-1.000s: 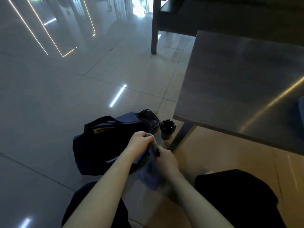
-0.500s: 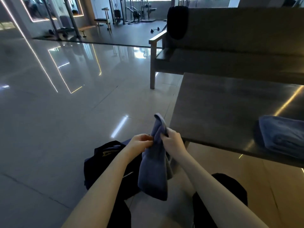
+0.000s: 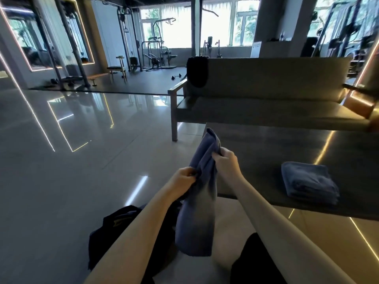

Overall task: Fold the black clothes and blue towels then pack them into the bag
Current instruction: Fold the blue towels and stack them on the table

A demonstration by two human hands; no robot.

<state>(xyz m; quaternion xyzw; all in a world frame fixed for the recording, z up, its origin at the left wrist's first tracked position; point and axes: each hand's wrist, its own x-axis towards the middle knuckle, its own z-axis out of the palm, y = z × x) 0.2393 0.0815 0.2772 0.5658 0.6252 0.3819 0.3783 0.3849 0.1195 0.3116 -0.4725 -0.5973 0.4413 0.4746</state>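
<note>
While the blue towel (image 3: 196, 212) hangs between both hands in the head view, its long axis runs nearly straight up and down, its top corner poking above the fingers and its lower end dangling free over the floor. The right hand (image 3: 227, 162) pinches the cloth high up on the right edge. The left hand (image 3: 182, 181) sits lower and grips the left edge, so the two hands are close together, one each side of the same bunched strip.

The dark bench (image 3: 266, 144) lies just beyond and to the right, nearer the right hand. A second towel (image 3: 307, 183), already folded, rests on it well to the right. The bag (image 3: 114, 228) lies on the floor under the left forearm, nearer the left hand, partly hidden. It carries a yellowish patch (too dark and blurred to read). No other writing is legible.

I judge that spreading the towel for folding means carrying it rightward and forward onto the bench. A black garment (image 3: 196, 71) hangs over the far sofa (image 3: 266, 95).
</note>
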